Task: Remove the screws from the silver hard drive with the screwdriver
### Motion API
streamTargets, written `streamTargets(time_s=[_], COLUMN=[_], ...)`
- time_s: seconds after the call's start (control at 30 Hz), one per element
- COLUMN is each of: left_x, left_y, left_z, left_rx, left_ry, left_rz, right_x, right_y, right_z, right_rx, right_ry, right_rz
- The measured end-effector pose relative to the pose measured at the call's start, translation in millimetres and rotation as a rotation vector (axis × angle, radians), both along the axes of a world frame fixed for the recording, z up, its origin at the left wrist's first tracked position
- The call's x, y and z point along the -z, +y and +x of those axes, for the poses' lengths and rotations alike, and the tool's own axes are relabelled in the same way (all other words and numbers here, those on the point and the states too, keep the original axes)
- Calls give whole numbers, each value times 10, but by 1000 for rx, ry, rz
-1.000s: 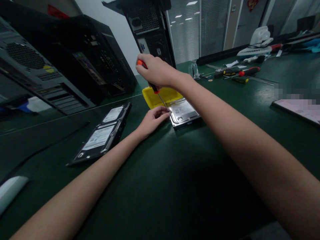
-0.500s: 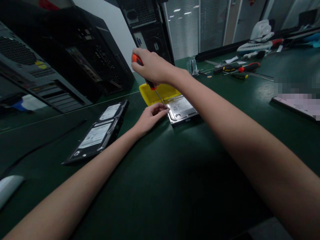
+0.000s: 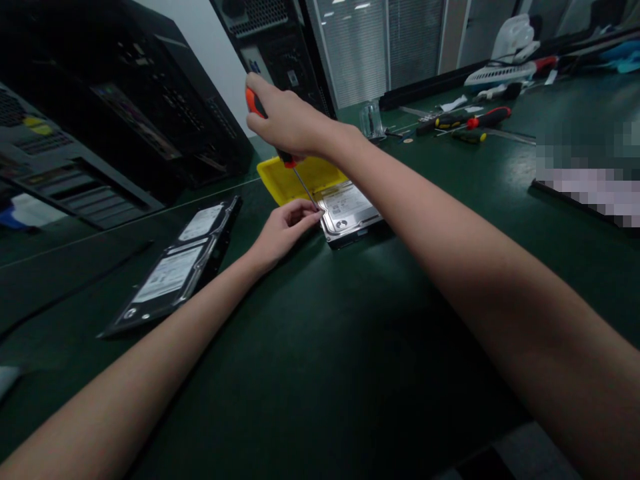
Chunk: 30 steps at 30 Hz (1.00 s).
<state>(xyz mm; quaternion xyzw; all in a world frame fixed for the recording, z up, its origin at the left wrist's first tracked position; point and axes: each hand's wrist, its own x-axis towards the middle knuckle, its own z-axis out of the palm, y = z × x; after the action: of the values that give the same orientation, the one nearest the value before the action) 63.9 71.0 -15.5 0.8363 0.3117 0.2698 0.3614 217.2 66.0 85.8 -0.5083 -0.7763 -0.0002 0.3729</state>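
A silver hard drive point(image 3: 345, 208) with a white label lies on the green tabletop. My right hand point(image 3: 290, 120) is wrapped round the orange-and-black handle of a screwdriver point(image 3: 304, 183), held above the drive and slanting down to its left corner. At that corner, my left hand point(image 3: 286, 230) has its thumb and fingers pinched together beside the screwdriver's tip. What lies between those fingertips is hidden. Behind the drive and partly covered by it is a yellow plastic tray point(image 3: 295, 179). Two more hard drives point(image 3: 173, 270) lie end to end, left of my left hand.
Black computer cases point(image 3: 125, 87) stand at the back left. A clear cup point(image 3: 371, 120) stands behind the tray. Several hand tools point(image 3: 490, 119) and a white appliance point(image 3: 505, 70) lie at the back right. A black cable point(image 3: 75, 290) runs along the left side.
The whole view has shifted slightly, so everything appears further left and a little higher. Both hands keep the same hold and place at the drive's corner.
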Motion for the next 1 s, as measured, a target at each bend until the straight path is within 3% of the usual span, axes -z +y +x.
streamTargets(time_s=[0.2,0.43,0.83,1.0], left_x=[-21,-22,-10,-13], left_y=[-21,-8,17,18], left_z=[5,-29,-69,-74], left_rx=[-13,11,45,52], left_ry=[9,8,-13,-12], left_rz=[-27,-41,-64,-68], right_x=[-63,-154,-129,-146], right_y=[-12,-60,-71,-90], right_z=[21,-38,-13,-23], right_rx=[-91,-32,-130,-151], right_ry=[84,72,26,36], right_rz=[-58,-63,22,-41])
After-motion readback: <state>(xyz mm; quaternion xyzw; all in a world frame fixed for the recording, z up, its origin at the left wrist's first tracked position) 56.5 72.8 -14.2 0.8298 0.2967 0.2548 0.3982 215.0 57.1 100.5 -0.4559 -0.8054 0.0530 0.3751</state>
